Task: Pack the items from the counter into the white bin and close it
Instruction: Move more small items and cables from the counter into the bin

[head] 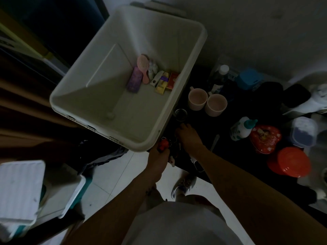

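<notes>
Grey shirt fabric fills the bottom centre of the head view, with both bare forearms reaching up from it towards the middle of the frame. The left hand (158,157) is curled around a small red object (161,145), gripping it just below the near corner of the white bin (53,101). The right hand (188,137) lies palm-down on the dark counter (228,152) just right of that corner, its fingertips among dark, dim clutter; I cannot tell whether it grasps anything. The white bin stands open and fills the upper centre and left of the frame. At its floor, towards the right wall, lie a pink hairbrush (142,68), a purple box (134,80), a yellow packet (162,83) and a red box (172,80), side by side. Right of the bin, on the counter, two pink mugs (197,99) stand touching each other, with a small dark cup (180,114) just below them. Further right are a white bottle with a teal cap (243,128), a red heart-shaped tin (265,138), a red round lid (289,161) and a blue box (248,80). A shoe (184,184) rests on the pale tiled floor (115,177) at lower centre, and a white ribbed panel (19,188) lies at lower left.
</notes>
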A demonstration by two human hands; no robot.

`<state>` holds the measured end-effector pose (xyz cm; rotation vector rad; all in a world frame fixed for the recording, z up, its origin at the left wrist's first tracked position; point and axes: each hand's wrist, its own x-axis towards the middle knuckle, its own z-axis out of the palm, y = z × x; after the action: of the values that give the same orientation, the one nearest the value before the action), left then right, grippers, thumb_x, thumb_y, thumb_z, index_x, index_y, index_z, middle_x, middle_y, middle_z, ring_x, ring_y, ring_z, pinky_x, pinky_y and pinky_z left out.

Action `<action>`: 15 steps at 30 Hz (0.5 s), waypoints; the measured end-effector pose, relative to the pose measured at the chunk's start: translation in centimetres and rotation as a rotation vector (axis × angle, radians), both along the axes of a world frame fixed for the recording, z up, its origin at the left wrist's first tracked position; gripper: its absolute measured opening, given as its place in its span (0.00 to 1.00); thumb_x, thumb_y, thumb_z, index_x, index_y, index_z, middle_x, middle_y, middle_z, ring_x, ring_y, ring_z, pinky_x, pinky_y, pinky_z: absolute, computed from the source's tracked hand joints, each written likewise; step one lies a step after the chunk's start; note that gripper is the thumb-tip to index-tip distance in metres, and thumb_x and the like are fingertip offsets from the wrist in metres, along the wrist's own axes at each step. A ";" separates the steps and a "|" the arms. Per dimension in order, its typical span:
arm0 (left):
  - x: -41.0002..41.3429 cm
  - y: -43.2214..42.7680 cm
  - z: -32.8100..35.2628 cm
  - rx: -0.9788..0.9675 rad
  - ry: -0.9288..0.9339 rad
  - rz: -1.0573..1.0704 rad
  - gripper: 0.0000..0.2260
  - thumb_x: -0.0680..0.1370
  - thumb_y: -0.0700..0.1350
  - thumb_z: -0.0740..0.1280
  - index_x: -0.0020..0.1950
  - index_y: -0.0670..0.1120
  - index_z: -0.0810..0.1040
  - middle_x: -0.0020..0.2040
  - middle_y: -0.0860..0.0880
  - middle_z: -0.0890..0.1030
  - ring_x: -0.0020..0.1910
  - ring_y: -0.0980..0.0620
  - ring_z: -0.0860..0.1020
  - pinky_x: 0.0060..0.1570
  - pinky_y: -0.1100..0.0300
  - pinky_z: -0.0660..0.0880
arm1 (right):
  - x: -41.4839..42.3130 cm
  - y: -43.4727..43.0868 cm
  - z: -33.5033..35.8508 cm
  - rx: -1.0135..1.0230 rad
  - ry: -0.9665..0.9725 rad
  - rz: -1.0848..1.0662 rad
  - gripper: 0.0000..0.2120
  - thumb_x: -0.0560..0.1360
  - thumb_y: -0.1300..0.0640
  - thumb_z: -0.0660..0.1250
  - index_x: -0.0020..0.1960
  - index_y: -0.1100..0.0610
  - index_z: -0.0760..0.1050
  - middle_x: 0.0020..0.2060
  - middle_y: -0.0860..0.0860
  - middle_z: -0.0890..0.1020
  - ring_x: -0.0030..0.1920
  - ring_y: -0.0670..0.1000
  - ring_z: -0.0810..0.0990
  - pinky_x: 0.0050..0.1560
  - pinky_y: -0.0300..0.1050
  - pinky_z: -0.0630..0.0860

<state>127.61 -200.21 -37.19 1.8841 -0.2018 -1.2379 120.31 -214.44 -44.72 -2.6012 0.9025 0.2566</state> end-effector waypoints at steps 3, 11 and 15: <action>-0.1 0.0 0.4 -0.015 -0.007 0.003 0.16 0.76 0.35 0.59 0.49 0.56 0.76 0.28 0.52 0.81 0.26 0.58 0.79 0.27 0.70 0.74 | -0.1 0.3 -0.1 0.021 -0.134 -0.078 0.11 0.74 0.63 0.66 0.56 0.57 0.76 0.56 0.55 0.75 0.57 0.58 0.73 0.52 0.51 0.74; -1.0 -1.1 1.5 0.010 0.042 0.024 0.10 0.74 0.43 0.65 0.48 0.59 0.77 0.39 0.48 0.83 0.39 0.48 0.82 0.45 0.49 0.79 | -1.7 1.3 2.8 0.259 -0.610 -0.505 0.11 0.77 0.67 0.59 0.53 0.56 0.77 0.51 0.48 0.73 0.47 0.37 0.70 0.50 0.21 0.64; -1.7 -2.2 2.5 -0.065 0.044 -0.018 0.10 0.77 0.38 0.63 0.52 0.51 0.78 0.39 0.48 0.82 0.37 0.53 0.81 0.38 0.59 0.79 | -3.2 1.4 5.0 0.313 -0.785 -0.659 0.09 0.79 0.66 0.59 0.52 0.55 0.75 0.51 0.49 0.74 0.50 0.33 0.73 0.51 0.23 0.67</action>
<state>125.91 -202.40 -34.70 1.8018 -0.2326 -1.2685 117.13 -213.04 -39.70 -1.7331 1.1945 -0.6886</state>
